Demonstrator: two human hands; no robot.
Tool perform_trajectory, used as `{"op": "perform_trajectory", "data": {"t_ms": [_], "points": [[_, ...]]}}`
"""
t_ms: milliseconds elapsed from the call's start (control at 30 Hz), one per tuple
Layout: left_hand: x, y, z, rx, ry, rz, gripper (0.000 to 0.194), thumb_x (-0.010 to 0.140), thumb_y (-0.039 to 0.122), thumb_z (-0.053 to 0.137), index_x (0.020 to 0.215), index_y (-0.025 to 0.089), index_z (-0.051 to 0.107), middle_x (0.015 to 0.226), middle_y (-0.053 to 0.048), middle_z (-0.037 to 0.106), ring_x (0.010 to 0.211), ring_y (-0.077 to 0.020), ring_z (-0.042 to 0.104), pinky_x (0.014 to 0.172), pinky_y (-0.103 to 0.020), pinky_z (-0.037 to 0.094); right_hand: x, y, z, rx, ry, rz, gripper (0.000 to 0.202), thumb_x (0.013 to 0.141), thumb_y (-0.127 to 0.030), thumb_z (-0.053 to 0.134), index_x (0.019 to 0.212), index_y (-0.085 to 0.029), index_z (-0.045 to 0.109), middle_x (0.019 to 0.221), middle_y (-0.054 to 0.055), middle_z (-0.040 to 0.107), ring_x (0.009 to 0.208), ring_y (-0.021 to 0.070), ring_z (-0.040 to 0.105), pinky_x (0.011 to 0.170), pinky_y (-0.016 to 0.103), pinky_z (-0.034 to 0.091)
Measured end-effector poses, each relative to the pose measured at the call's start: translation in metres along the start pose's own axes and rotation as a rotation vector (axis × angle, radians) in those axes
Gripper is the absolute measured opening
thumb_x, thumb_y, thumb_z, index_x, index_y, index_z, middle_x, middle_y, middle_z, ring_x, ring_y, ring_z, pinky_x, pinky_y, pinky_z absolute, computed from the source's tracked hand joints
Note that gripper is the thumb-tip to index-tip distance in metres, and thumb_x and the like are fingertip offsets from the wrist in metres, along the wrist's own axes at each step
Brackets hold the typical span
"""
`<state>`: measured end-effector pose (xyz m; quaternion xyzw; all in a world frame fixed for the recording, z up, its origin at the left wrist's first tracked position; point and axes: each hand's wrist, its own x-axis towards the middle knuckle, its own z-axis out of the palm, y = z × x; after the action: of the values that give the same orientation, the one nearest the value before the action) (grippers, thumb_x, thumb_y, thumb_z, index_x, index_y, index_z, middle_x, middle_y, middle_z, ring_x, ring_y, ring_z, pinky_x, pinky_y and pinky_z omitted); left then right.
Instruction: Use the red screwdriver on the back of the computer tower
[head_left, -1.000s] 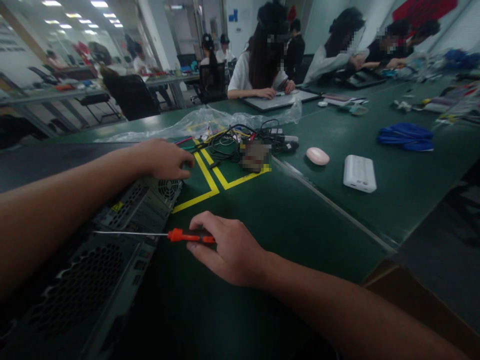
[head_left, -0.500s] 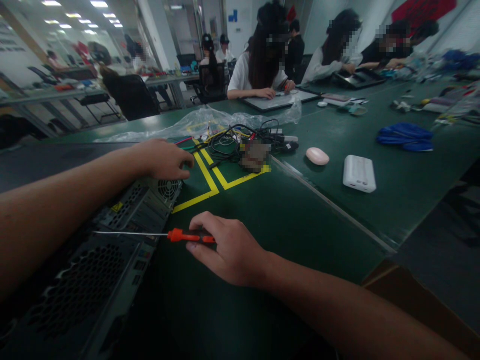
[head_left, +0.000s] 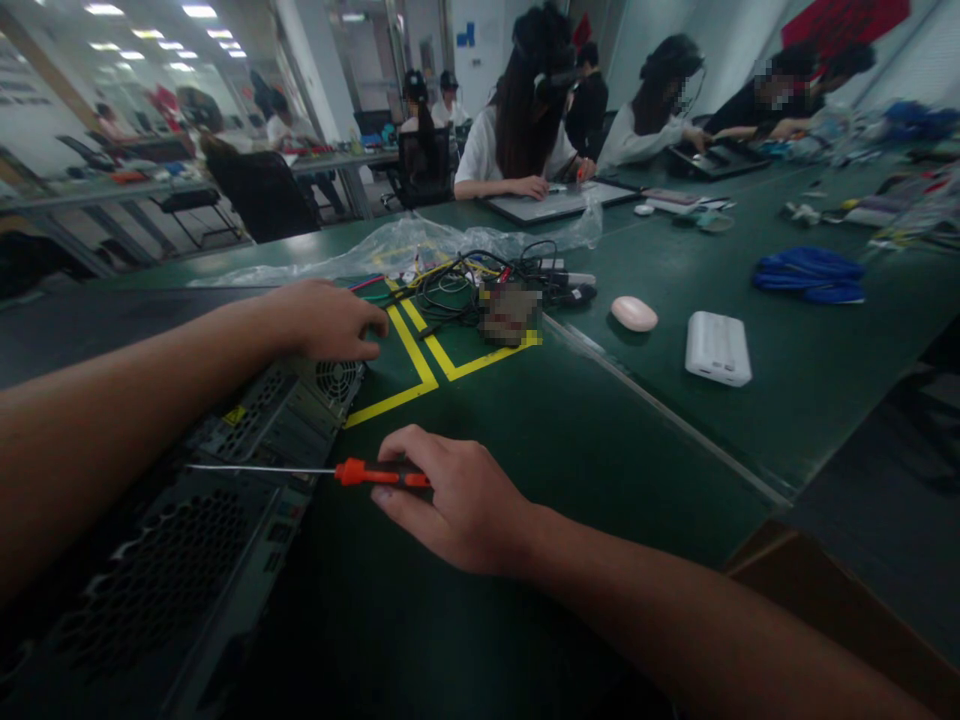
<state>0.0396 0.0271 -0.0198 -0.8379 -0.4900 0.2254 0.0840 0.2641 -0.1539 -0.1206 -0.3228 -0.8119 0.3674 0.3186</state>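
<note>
My right hand (head_left: pixel 457 500) is closed around the orange and black handle of a screwdriver (head_left: pixel 360 472). Its long metal shaft points left, with the tip over the back of a dark desktop computer case (head_left: pixel 180 540). The case lies at the left, showing a honeycomb vent, ports and a round fan grille (head_left: pixel 337 378). My left hand (head_left: pixel 330 320) rests by the far edge of the case, above the fan grille. Its fingers are loosely bent and apart, with nothing visible in them. My left forearm hides part of the case.
A tangle of cables (head_left: pixel 457 285) lies beyond yellow tape (head_left: pixel 412 345) on the green table (head_left: pixel 585 440). Clear plastic film (head_left: pixel 360 250) is behind. To the right are a pink oval case (head_left: pixel 634 314), a white box-shaped device (head_left: pixel 718 348) and a blue bundle (head_left: pixel 810 275). People work opposite.
Both my hands, the screwdriver and the computer case stay practically still. Across the table, a co-worker's hand and another person's head shift slightly.
</note>
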Motion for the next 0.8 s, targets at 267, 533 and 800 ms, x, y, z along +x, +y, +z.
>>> {"op": "perform_trajectory", "data": {"t_ms": [267, 533, 800], "points": [[0.0022, -0.003, 0.0031, -0.027, 0.007, 0.0, 0.063, 0.097, 0.06, 0.061, 0.152, 0.039, 0.083, 0.117, -0.009, 0.092, 0.12, -0.0409, 0.083, 0.122, -0.057, 0.051, 0.0001, -0.0018, -0.0015, -0.02, -0.005, 0.003, 0.019, 0.11, -0.039, 0.07, 0.123, -0.026, 0.065, 0.108, 0.003, 0.078, 0.081, 0.0183, 0.063, 0.077, 0.032, 0.046], [0.002, -0.0031, 0.003, 0.004, 0.008, 0.007, 0.063, 0.099, 0.06, 0.058, 0.153, 0.038, 0.081, 0.12, -0.008, 0.092, 0.117, -0.0385, 0.084, 0.12, -0.055, 0.053, -0.0003, -0.0023, -0.0013, -0.033, -0.005, -0.002, 0.018, 0.111, -0.038, 0.072, 0.123, -0.026, 0.065, 0.106, 0.001, 0.077, 0.081, 0.0181, 0.064, 0.078, 0.032, 0.047], [0.0005, -0.0006, 0.0, -0.014, -0.004, 0.005, 0.064, 0.097, 0.06, 0.058, 0.153, 0.037, 0.081, 0.12, -0.01, 0.092, 0.118, -0.0399, 0.083, 0.121, -0.056, 0.052, 0.0012, -0.002, -0.0013, -0.012, -0.011, 0.002, 0.02, 0.109, -0.041, 0.068, 0.121, -0.025, 0.065, 0.107, 0.003, 0.078, 0.081, 0.0187, 0.062, 0.079, 0.034, 0.045]]}}
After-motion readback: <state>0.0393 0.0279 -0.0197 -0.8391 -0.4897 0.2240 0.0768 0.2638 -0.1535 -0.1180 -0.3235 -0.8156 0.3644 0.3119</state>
